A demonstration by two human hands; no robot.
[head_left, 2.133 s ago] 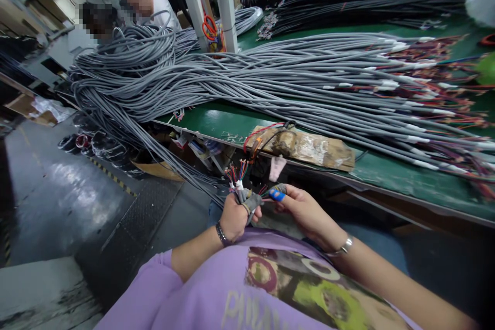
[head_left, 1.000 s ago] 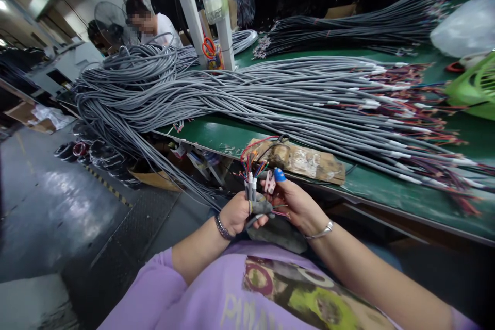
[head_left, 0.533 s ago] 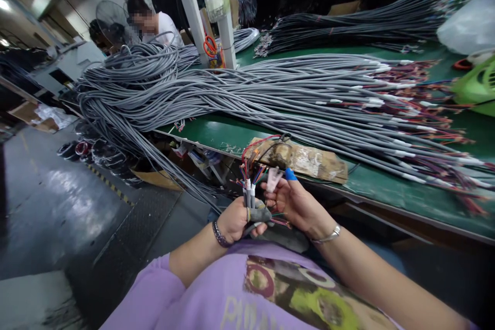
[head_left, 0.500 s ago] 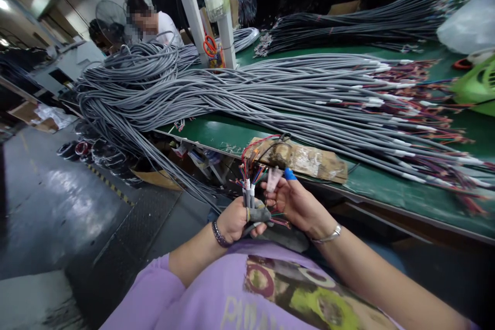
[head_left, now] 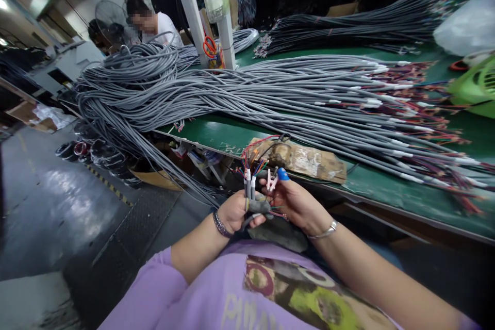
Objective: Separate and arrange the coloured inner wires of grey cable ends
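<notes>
My left hand, its thumb in a grey cover, is closed around several grey cables. The cables stand up from the fist, with white sleeves and fanned coloured wires at their tops. More thin wires poke out to the right below the thumb. Close beside it, my right hand pinches a small pale pink clip, shaped like a clothes peg. A blue cover sits on the right thumb. The clip is near the cable ends; whether it touches them I cannot tell.
A taped cardboard piece with red and black leads lies at the front edge of the green table. Behind it stretches a large bundle of grey cables. At right stands a green basket. A person sits beyond.
The pink clip has turned in my right fingers, and its forked side now shows. My right hand has shifted slightly left. The left hand keeps hold of the cables.
</notes>
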